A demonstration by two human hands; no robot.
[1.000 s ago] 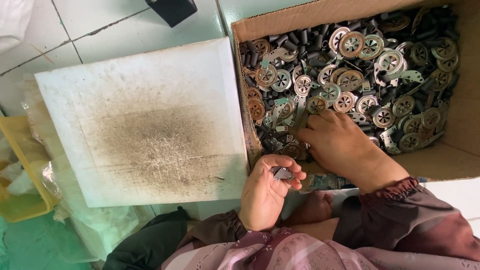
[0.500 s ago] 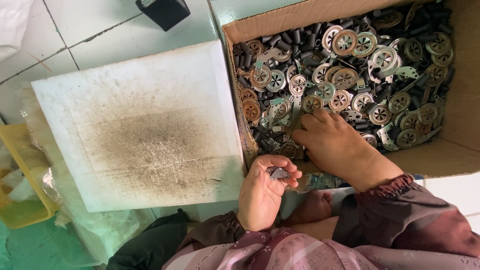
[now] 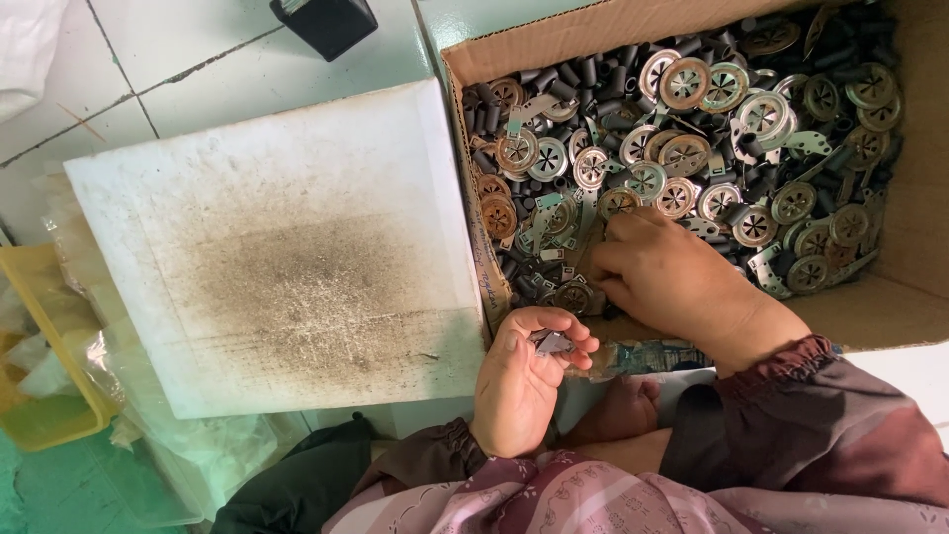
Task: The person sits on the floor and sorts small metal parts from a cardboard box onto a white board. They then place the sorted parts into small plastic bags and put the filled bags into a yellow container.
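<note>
Left hand [image 3: 529, 381]: palm up, fingers curled in, pinching a small grey metal piece [image 3: 552, 343] between thumb and fingertips, just below the near corner of the cardboard box [image 3: 895, 297].

Right hand [image 3: 664, 279]: reaches into the box, back of hand up, fingers bent down among the parts; what they grip, if anything, cannot be told.

Box holds a heap of round slotted metal discs [image 3: 684, 83] mixed with short dark tubes [image 3: 583, 71].

Stained white board [image 3: 282, 257] lies just left of the box, touching it. Yellow tray [image 3: 44, 346] at far left.
</note>
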